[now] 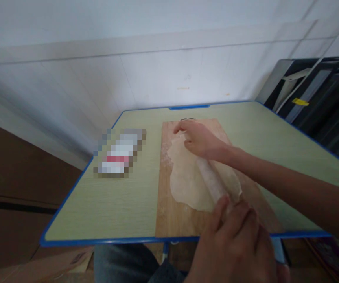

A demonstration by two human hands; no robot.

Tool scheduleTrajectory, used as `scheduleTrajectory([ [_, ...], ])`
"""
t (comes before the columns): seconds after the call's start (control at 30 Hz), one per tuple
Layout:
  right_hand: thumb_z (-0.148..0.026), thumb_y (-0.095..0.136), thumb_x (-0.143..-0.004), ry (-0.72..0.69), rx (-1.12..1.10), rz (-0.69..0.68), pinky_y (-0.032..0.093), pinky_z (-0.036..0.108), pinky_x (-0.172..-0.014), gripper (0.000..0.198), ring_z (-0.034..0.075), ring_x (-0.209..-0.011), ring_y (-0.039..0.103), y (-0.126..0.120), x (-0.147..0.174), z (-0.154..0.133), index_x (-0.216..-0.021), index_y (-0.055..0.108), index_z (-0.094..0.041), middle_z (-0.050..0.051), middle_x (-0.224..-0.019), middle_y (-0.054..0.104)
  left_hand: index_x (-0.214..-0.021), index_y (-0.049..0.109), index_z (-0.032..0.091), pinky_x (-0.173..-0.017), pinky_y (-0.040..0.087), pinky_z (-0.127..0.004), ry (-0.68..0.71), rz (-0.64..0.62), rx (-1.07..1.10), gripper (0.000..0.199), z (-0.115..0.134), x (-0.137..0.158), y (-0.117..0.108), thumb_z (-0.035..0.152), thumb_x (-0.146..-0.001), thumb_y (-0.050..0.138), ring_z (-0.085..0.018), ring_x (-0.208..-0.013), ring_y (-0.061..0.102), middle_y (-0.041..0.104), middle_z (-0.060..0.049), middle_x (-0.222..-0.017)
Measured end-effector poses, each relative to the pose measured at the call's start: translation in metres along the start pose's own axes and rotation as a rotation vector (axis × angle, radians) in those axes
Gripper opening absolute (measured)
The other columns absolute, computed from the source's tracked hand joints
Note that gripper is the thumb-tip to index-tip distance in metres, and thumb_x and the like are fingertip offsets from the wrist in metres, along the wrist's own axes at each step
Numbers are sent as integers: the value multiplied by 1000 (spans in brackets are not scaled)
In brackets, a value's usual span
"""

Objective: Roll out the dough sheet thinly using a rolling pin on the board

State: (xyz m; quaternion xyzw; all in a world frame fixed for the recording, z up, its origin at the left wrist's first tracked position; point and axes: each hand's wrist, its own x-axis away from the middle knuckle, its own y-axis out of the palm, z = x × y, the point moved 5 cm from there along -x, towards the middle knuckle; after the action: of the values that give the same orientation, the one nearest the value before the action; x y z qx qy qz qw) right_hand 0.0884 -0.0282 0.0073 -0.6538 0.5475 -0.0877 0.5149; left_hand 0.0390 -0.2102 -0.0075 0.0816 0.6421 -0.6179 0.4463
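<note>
A pale rolling pin (210, 179) lies slantwise across a thin, wide sheet of dough (184, 182), which is spread on a wooden board (172, 220). My right hand (200, 139) reaches in from the right and curls over the pin's far end. Close to me, my left hand (237, 236) has its fingers wrapped around the near end, hiding it. The dough's edge is uneven. White flour dusts the board along its left side.
The board stands on a light green table (122, 212) with a blue rim. A blurred-out, flat rectangular object (119, 153) lies left of the board. Behind is a white wall (157, 74); dark panels (328, 90) lean at the right. My knee (122, 263) is below the table's front edge.
</note>
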Motion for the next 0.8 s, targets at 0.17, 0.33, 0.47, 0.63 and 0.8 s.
scheduleTrajectory([
  [0.17,-8,46,-63,162,44,110,46,42,-87,35,27,-97,62,-41,35,45,-93,63,-15,11,-101,69,-89,67,20,-100,48,-31,5,10,-79,31,-4,8,-3,19,-97,37,-11,-105,63,73,3,-102],
  [0.33,-21,46,-76,206,102,65,48,37,-74,25,23,-84,63,-53,64,49,-94,64,-17,10,-98,69,-109,63,18,-87,56,-26,6,-124,-160,37,-26,16,-29,18,-100,27,-16,-116,61,66,-6,-124],
  [0.47,-25,44,-84,121,128,73,45,33,-67,20,21,-79,62,-56,75,43,-92,61,-18,10,-96,68,-127,52,10,-84,58,-28,-36,-265,-321,43,-52,18,-50,7,-96,22,-19,-110,65,64,-13,-125],
  [0.63,-24,41,-88,93,190,97,39,30,-60,13,17,-67,54,-58,83,36,-82,52,-20,5,-77,59,-120,55,2,-79,60,-37,65,-315,-514,42,-64,15,-50,2,-91,26,-25,-100,69,69,-17,-116],
  [0.8,-25,38,-89,106,260,89,33,30,-57,17,16,-61,46,-57,82,39,-72,40,-24,2,-68,50,-114,59,3,-78,59,-36,111,-363,-553,40,-82,1,-52,1,-89,28,-24,-91,70,71,-17,-106],
])
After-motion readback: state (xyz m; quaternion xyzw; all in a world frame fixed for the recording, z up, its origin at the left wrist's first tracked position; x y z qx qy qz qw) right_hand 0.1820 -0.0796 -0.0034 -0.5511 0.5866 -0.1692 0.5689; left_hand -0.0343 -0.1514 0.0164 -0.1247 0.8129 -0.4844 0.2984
